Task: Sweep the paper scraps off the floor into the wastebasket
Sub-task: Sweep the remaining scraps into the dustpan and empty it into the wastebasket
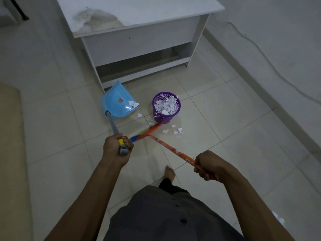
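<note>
Scraps (175, 131) of paper lay on the floor (234, 122) at mid-frame, just below the full wastebasket (165, 118); featherlight, they looked likely to scatter under hard strokes. Your left hand (117, 148) gripped the dustpan (118, 103) handle's end, your right hand (208, 165) the stiff broom (173, 150) stick.

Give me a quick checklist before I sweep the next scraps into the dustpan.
1. Left hand grips dustpan handle: ok.
2. Right hand grips broom handle: ok.
3. Dustpan empty: not ok, scraps sit at its lip.
4. Wastebasket upright: ok, though heaped to the rim.
5. Floor scraps gathered: not ok, several lie loose beside the wastebasket.
6. Dustpan lip seated flat: cannot tell.
</note>
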